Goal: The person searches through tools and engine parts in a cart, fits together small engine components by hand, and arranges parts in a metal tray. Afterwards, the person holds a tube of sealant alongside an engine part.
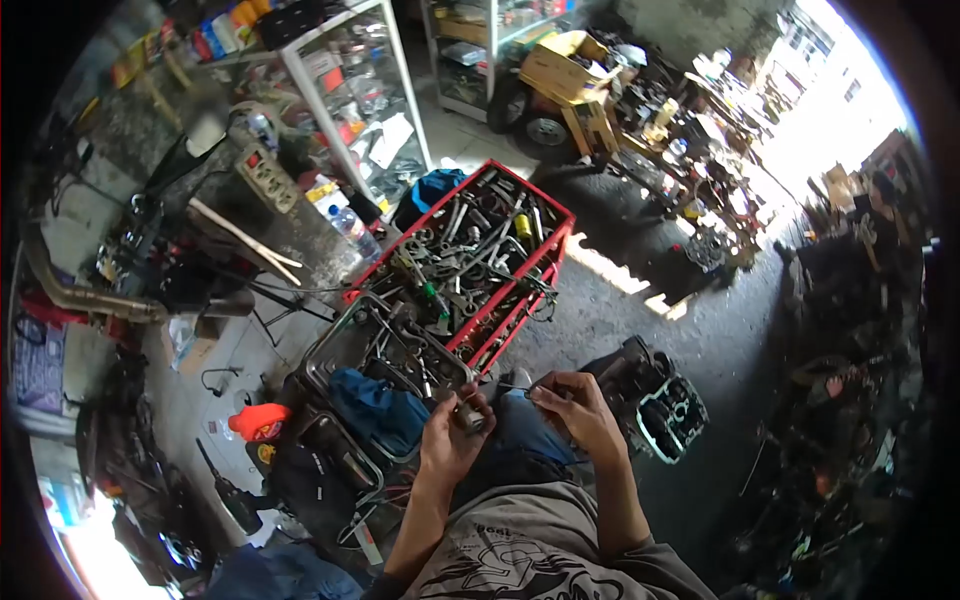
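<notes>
In front of my lap, my left hand is closed around a small greyish metal cylinder, its exact kind too small to make out. Level with it on the right, my right hand pinches a thin metal rod that points left toward the cylinder. Whether the two touch, I cannot tell. Just beyond my hands stands a red tool cart, its top heaped with wrenches and other tools. A blue cloth lies on a metal-framed tray to the left of my left hand.
On the floor to the right sits an engine casing. A red-orange bottle and a power drill are at the left. Behind the cart are a glass cabinet, a water bottle and a cardboard box. Parts crowd the right wall.
</notes>
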`<state>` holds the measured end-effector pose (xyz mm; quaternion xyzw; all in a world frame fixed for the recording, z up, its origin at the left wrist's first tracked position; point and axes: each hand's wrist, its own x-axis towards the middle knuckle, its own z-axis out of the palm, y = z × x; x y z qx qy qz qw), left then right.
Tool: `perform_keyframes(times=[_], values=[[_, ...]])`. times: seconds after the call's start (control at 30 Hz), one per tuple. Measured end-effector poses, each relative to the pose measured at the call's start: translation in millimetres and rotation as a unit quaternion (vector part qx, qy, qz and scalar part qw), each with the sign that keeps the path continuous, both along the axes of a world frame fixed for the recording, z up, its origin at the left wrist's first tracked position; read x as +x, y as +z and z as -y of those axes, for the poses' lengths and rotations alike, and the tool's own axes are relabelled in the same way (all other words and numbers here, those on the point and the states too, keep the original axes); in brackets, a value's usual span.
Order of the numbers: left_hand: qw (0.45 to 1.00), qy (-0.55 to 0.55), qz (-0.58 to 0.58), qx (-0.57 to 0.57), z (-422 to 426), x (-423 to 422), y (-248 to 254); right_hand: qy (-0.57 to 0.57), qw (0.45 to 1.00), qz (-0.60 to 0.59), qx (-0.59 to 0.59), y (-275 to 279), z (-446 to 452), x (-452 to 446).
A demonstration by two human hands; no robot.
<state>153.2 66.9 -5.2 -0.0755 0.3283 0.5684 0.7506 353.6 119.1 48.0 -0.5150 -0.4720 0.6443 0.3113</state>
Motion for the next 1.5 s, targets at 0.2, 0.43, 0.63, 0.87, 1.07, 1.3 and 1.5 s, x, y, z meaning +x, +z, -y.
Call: perform_keyframes(times=[0.2, 0.43, 0.63, 0.87, 1.07, 1.3, 1.5], values=[[0.993, -0.086, 0.064, 0.050, 2.4, 28.9, 19.6, -0.098, 0.990, -0.103, -0.015, -1.1, 43.8, 21.3], [0.986, -0.154, 0.019, 0.068, 10.8, 58.8, 31.4, -0.148, 0.986, -0.076, 0.022, -1.0, 78.8, 45.8], [0.975, -0.187, 0.066, 0.096, 14.1, 77.9, 33.2, -0.236, 0.965, -0.008, 0.115, 20.8, 112.5, 66.0], [0.948, -0.277, 0.098, 0.121, 26.6, 109.6, 46.8, -0.246, 0.891, 0.237, 0.299, 66.3, 147.9, 70.2], [0.927, -0.334, 0.091, 0.148, 50.9, 150.4, 63.5, -0.256, 0.832, 0.330, 0.366, 63.2, 185.9, 99.9], [0.905, -0.408, 0.033, 0.112, 112.0, 203.1, 55.6, -0.154, 0.791, 0.408, 0.429, 59.8, 266.9, 157.5], [0.912, -0.381, -0.012, 0.149, 180.3, 237.5, 46.7, -0.219, 0.831, 0.372, 0.350, 42.5, 329.3, 184.0]])
